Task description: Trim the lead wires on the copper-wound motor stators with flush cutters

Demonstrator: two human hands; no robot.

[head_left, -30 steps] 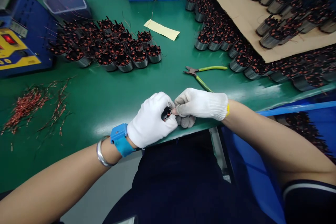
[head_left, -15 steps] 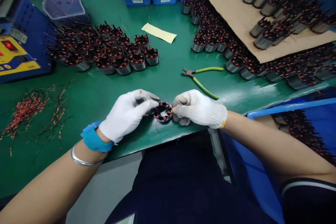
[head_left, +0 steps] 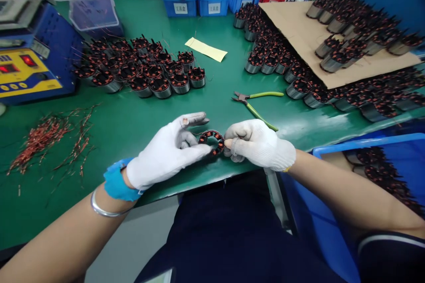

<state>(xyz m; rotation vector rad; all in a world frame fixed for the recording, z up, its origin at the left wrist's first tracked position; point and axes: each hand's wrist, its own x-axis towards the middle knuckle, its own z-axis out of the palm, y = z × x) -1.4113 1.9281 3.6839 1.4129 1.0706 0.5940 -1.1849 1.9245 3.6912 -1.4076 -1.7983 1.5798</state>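
A round motor stator [head_left: 218,137] with copper windings sits near the front edge of the green table, between my two gloved hands. My left hand [head_left: 175,143] has its thumb on the near left side of the stator's rim; its index finger is stretched out above, and the lower fingers are partly behind the stator. At the right side of the stator, my right hand [head_left: 254,141] is closed, thumb and index fingertip pinched together at the rim; what lies in the pinch is too small to make out. Green-handled cutters [head_left: 247,98] lie opened just beyond my right hand.
Rows of stators [head_left: 161,86] stand behind on the left, more [head_left: 254,64] at the right and on cardboard [head_left: 288,22]. Copper scraps [head_left: 41,139] lie left, near a blue device [head_left: 63,53]. A yellow strip [head_left: 206,49], tool bins [head_left: 181,8] and a blue crate [head_left: 368,141] also show.
The view has shifted slightly. The left thumb has moved onto the stator's near rim and the left index finger has straightened away from it. The stator looks turned or tilted; my right hand stays beside it.
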